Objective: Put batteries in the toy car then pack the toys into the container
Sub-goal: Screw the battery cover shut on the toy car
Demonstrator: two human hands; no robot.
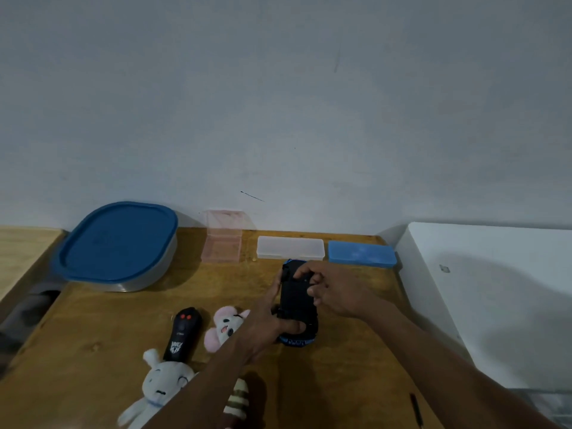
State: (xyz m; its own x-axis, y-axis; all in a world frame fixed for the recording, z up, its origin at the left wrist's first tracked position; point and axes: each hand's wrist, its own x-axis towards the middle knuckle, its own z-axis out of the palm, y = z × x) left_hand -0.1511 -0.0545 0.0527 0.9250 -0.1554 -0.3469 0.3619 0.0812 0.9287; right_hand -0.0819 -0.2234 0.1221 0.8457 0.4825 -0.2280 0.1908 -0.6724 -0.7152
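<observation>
The toy car (296, 300), blue with a black underside, lies upside down in the middle of the wooden table (93, 329). My left hand (268, 323) grips its left side and near end, thumb across the underside. My right hand (332, 289) rests its fingers on the far part of the underside. A black remote control (183, 332) lies to the left, beside a pink-and-white plush mouse (227, 328). A white plush rabbit (162, 387) lies nearer me, partly under my left forearm. The metal container with a blue lid (117, 244), shut, stands at the back left.
Along the wall stand an open pink clear case (223, 239), a shut white case (290, 247) and a shut blue case (361, 253). A white surface (495, 289) borders the table on the right. A dark pen (416, 408) lies near the front edge.
</observation>
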